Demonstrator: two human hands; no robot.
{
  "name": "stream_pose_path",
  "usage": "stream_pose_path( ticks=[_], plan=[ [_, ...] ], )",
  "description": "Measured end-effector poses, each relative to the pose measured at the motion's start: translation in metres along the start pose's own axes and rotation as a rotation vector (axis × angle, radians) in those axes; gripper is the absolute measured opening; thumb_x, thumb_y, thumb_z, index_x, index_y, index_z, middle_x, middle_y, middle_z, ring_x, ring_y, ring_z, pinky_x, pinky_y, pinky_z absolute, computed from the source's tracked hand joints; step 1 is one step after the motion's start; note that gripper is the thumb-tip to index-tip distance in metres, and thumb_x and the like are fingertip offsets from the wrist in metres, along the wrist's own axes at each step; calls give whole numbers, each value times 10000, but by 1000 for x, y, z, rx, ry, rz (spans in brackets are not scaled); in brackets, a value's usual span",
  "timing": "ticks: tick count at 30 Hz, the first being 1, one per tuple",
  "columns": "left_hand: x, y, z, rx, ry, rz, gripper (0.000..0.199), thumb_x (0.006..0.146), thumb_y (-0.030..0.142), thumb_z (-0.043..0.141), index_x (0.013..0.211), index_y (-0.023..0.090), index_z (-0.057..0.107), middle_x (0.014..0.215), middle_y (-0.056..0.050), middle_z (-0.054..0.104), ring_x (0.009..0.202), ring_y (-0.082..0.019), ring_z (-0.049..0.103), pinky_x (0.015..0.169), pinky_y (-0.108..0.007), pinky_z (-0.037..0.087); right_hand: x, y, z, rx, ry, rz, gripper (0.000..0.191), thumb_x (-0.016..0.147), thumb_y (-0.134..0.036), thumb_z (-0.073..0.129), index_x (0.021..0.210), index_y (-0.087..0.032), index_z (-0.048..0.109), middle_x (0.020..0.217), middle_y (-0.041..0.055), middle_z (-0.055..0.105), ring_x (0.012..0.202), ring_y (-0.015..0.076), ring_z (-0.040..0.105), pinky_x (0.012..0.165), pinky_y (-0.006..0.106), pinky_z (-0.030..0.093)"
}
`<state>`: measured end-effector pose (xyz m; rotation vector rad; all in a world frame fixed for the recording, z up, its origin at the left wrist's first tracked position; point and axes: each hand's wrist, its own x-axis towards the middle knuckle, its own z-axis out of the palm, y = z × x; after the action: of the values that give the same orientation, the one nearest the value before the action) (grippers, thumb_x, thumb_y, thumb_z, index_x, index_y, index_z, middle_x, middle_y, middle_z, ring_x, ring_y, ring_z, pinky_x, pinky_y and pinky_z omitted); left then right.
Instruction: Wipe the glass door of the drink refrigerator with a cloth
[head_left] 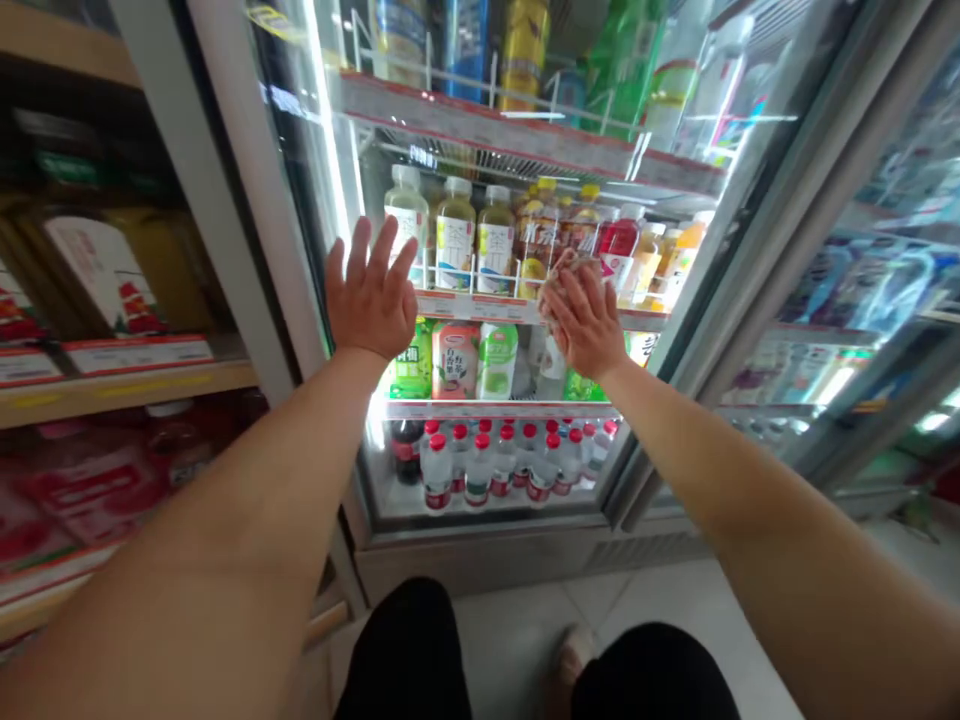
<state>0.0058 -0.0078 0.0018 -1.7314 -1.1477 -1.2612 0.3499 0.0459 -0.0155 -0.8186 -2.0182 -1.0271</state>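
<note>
My left hand (pixel 371 290) is raised with its fingers spread, flat against or just in front of the glass door (pixel 487 525) of a lit drinks cooler. To the right, my right hand (pixel 589 318) presses a crumpled, brownish cloth (pixel 570 262) to the same glass. Most of the cloth is hidden beneath the palm and fingers. Behind the pane, near my hands, stand tea bottles (pixel 454 235) with white labels and a red drink bottle (pixel 619 245). Green and pink cartons (pixel 455 360) fill the shelf below.
Small clear bottles with red caps (pixel 478 470) stand at the cooler's bottom. On the left, a wooden-edged shelf (pixel 135 385) carries large dark bottles (pixel 90 240). Another glass-fronted cooler (pixel 832 330) is at the right. My knees (pixel 412 650) are above a tiled floor (pixel 517 620).
</note>
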Motion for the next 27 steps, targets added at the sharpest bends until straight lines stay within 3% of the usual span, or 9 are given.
stream_pose_path(
  ticks=[3,6,14,21,27],
  plan=[
    [0,-1,1,57,-8,26,629,973,239,522,1584,223,369,1713,-5,239,1608,-265,94,1288,-641,52,-7,17,-2,18,-93,-119,580,1022,-346,463,1598,-327,399,1677,9,364,1589,322,213,1295,623,141],
    [0,-2,1,83,-5,31,632,969,235,513,1585,222,373,1713,-10,242,1609,-265,91,1285,-636,59,-14,23,2,9,-109,-142,587,1022,-360,473,1602,-335,389,1675,2,369,1590,319,212,1298,618,137],
    [-1,-5,2,112,-15,52,638,981,275,493,1600,225,348,1716,-23,235,1611,-264,67,1280,-622,49,-68,3,40,-79,201,163,571,1012,-358,432,1565,-226,470,1625,113,439,1581,345,231,1265,620,226],
    [0,-5,2,85,-19,36,648,974,284,492,1603,234,346,1715,-19,234,1611,-264,68,1283,-617,35,-114,21,38,-90,34,41,481,1018,-372,503,1480,-265,583,1544,118,549,1522,363,371,1243,626,259],
    [1,-2,1,45,-23,-2,630,968,289,519,1579,256,371,1713,37,230,1608,-255,93,1291,-618,39,-119,32,16,-98,-48,-61,467,1017,-351,531,1477,-292,581,1514,113,584,1480,326,453,1239,590,308]
  ],
)
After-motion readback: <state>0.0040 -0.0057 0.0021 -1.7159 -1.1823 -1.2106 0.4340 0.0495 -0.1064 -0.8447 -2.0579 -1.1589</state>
